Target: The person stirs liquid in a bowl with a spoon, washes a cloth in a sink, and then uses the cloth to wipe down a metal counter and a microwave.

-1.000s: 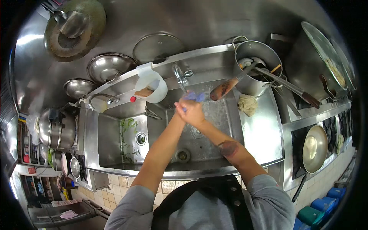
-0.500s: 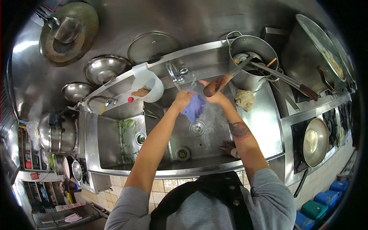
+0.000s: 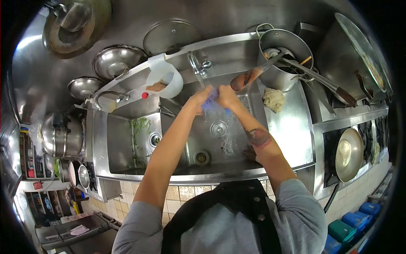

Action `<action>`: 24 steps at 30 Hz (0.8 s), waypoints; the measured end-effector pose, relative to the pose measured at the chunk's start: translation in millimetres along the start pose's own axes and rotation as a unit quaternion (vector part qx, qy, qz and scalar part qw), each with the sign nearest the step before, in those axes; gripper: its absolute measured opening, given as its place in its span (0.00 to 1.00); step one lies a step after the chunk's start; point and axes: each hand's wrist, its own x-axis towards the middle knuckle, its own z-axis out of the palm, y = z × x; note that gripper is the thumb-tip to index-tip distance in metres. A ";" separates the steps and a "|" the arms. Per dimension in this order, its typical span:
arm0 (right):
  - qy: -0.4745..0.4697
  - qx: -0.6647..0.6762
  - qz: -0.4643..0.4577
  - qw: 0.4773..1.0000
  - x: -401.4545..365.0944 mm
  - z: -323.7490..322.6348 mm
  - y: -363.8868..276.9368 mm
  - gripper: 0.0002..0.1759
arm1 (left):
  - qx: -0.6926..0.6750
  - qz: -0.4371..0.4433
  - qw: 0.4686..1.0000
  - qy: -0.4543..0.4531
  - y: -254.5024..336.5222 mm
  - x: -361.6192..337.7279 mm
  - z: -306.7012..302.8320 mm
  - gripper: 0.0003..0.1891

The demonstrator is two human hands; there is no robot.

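Observation:
My left hand (image 3: 198, 100) and my right hand (image 3: 228, 98) are closed on a crumpled purple cloth (image 3: 212, 100), which is stretched and bunched between them. The cloth is below the tap (image 3: 197, 67), whose water runs down near my left hand. Beneath my hands lies the steel sink basin (image 3: 190, 146), with water splashing around its drain (image 3: 219, 129). Past my right hand juts a ladle's worn wooden handle (image 3: 245, 79). My fingertips are partly hidden by the cloth and blur.
A tall pot (image 3: 284, 72) holding long-handled utensils stands right of the basin, beside a rumpled cream cloth (image 3: 274, 100). A white plastic container (image 3: 171, 84) sits left of the tap. Green scraps (image 3: 138, 131) lie in the left basin. A frying pan (image 3: 349, 155) rests on the stove.
My right hand has gone from fingers spread to closed on the purple cloth. Both hands have drawn the cloth up closer to the tap. Water now splashes lower in the basin.

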 end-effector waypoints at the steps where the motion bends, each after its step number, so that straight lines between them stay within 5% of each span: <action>1: 0.008 -0.012 -0.018 1.000 -0.7 -7.6 -10.6 0.20 | -0.144 -0.026 0.987 -0.069 -10.7 13.8 1.0 0.30; 3: 0.016 0.026 -0.069 0.997 -8.8 -19.8 -32.4 0.18 | -0.336 -0.071 0.929 -0.138 -24.3 33.9 2.0 0.28; 7: -0.026 0.165 -0.045 0.985 -19.5 -44.9 -37.4 0.16 | -0.447 -0.068 0.888 -0.080 -33.5 49.7 -0.5 0.27; 10: -0.067 0.567 0.046 0.820 -19.6 -48.0 -30.3 0.22 | -0.346 -0.022 0.933 -0.091 -39.2 42.8 1.6 0.27; 12: -0.032 0.487 0.032 0.872 -14.2 -40.5 -18.7 0.27 | -0.230 0.020 0.965 -0.125 -24.7 22.5 8.7 0.27; 14: 0.000 0.377 0.094 0.922 -15.2 -70.0 -55.2 0.26 | -0.289 0.029 0.942 -0.168 -5.8 -8.5 11.6 0.26; 17: -0.068 0.457 0.013 0.887 3.6 -60.5 -41.5 0.26 | -0.295 0.101 0.905 -0.290 -16.9 -4.9 -5.6 0.25; 20: -0.288 0.471 -0.062 0.832 12.8 -72.3 -46.5 0.26 | -0.199 0.153 0.909 -0.332 -22.4 -9.7 -7.6 0.26; 24: -0.251 0.540 -0.067 0.800 18.7 -69.3 -52.5 0.18 | -0.208 0.060 0.932 -0.291 -26.0 4.7 -12.0 0.19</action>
